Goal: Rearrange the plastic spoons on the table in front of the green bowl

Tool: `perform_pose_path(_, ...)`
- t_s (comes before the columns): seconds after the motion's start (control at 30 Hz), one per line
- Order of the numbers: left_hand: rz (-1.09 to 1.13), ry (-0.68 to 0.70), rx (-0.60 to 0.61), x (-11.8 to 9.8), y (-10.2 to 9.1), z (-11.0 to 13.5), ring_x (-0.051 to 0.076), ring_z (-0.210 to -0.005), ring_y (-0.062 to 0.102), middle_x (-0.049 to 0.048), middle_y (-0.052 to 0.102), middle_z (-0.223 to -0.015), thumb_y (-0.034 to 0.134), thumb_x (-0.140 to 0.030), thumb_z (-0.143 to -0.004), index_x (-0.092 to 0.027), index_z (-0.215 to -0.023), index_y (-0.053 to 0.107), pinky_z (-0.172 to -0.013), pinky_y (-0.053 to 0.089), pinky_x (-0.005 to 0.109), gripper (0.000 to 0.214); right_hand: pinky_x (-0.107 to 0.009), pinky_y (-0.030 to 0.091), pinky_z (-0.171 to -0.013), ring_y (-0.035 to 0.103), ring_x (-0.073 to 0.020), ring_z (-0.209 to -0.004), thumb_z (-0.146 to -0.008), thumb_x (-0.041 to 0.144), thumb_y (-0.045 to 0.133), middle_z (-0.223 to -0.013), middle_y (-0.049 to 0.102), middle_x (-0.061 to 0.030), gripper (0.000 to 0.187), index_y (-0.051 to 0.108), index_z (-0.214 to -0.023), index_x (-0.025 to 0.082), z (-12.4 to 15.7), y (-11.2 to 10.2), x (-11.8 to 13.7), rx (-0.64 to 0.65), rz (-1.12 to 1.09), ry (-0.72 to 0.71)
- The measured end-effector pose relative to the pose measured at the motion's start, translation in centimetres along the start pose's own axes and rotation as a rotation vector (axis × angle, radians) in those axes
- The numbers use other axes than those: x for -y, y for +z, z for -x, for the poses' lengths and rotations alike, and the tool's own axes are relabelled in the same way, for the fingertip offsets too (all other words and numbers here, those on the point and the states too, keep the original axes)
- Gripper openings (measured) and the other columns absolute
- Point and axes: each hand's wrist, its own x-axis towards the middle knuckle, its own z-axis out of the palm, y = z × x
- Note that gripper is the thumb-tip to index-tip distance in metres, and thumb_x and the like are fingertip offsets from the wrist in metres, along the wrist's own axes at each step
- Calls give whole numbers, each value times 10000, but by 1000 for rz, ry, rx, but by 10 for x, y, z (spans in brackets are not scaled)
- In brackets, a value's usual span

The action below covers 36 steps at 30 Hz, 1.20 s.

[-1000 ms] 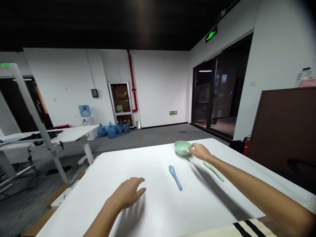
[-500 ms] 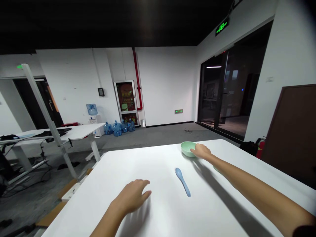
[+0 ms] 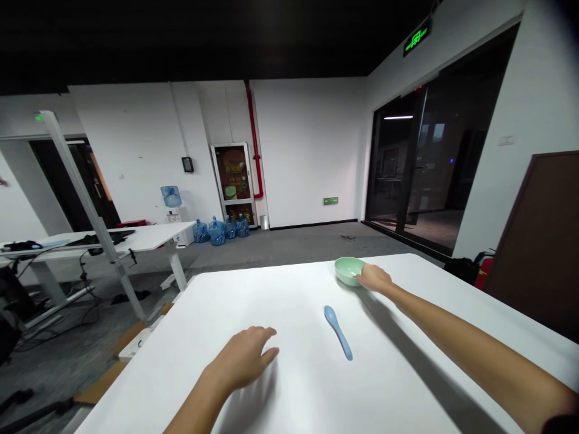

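Observation:
A light green bowl [image 3: 347, 272] stands at the far side of the white table [image 3: 289, 301]. My right hand [image 3: 376, 278] is closed on the bowl's right rim, thumb toward the inside; the fingers on the outer side are mostly hidden. Nearer to me lies a blue spoon [image 3: 337, 333], its rounded end pointing away and its handle toward me. To the left of the spoon, my left hand [image 3: 246, 357] hovers over the tabletop with thumb and fingers apart, holding nothing.
Another white table [image 3: 151, 237] with a metal post [image 3: 85, 193] and cables stands at left. Blue water bottles [image 3: 217, 231] are by the back wall. A brown panel [image 3: 538, 241] and a red extinguisher [image 3: 484, 272] stand at right, near the glass door [image 3: 429, 175].
The view has shifted slightly. A green edge that showed beneath my right forearm is now out of sight. Both hands, the bowl and the spoon keep nearly the same places on the table.

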Motion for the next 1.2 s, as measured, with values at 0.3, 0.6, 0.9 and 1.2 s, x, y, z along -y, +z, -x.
perform_pose_path(0.3, -3, -6, 1, 2, 1, 0, 275, -1182, 509, 46, 573, -1292, 352, -596, -854, -306, -1283, 501, -957, 405, 408, 538, -280, 403, -633, 617, -246, -854, -829, 436, 457, -991, 638, -138, 342, 630, -935, 161, 0, -3, -2, -38, -10, -17)
perform_pose_path(0.6, -25, 25, -2, -2, 1, 2, 270, -1172, 514, 65, 584, -1274, 359, -581, -851, -282, -1270, 514, -949, 408, 402, 538, -259, 345, -593, 590, -195, -752, -872, 439, 380, -905, 643, -128, 378, 610, -868, 140, 35, -27, -35, -8, -55, -70)
perform_pose_path(0.9, -32, 66, -27, -2, 3, 7, 278, -1158, 520, 60, 597, -1249, 353, -623, -835, -305, -1256, 526, -931, 413, 394, 556, -251, 340, -578, 573, -166, -705, -861, 429, 423, -903, 636, -111, 330, 577, -929, 144, 78, -30, -87, 86, -81, -51)
perform_pose_path(1.2, -38, 61, -27, -2, 3, 7, 277, -1161, 522, 65, 593, -1259, 349, -620, -835, -296, -1266, 522, -937, 411, 391, 567, -245, 329, -545, 566, -156, -657, -850, 462, 429, -874, 616, -89, 320, 532, -902, 164, 99, -21, -109, 90, -114, 12)
